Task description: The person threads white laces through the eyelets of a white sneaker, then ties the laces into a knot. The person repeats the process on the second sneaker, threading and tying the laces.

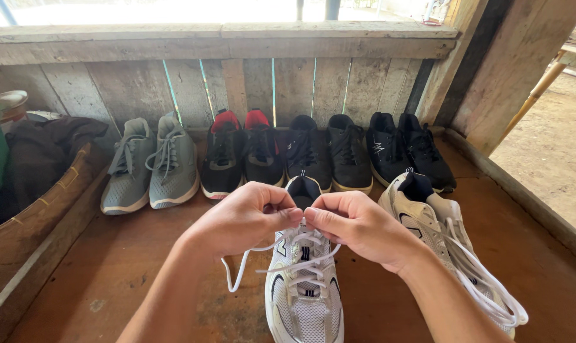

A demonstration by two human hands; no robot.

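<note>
While both sets of fingertips meet just above the tongue, watch how tightly they are pinched: the left hand (247, 219) has thumb and forefinger closed on a strand of the white lace (301, 251), and the right hand (358, 225) mirrors it, thumb pressed down on the lace from the other side. Neither hand is spread at all; the other fingers are curled in.

Directly beneath those fingertips lies the white mesh sneaker (304, 292), its long axis running straight away from the person, toe toward the bottom of the view and dark-lined opening pointing at the wall. So the lacing sits below and slightly nearer than the pinch, square between the two hands, with neither one clearly closer. One loose lace end curves off to the left and drops toward the floor under the left wrist.

Just beside the right forearm, the matching second sneaker (437, 222) lies angled, its laces spilling loose in long loops toward the lower right. Farther out, four pairs stand toes-forward against the plank wall (288, 86): grey sneakers (151, 165), black shoes with red lining (243, 152), and two black pairs (370, 149). Off to the left, a woven basket (43, 197) holds dark cloth.
</note>
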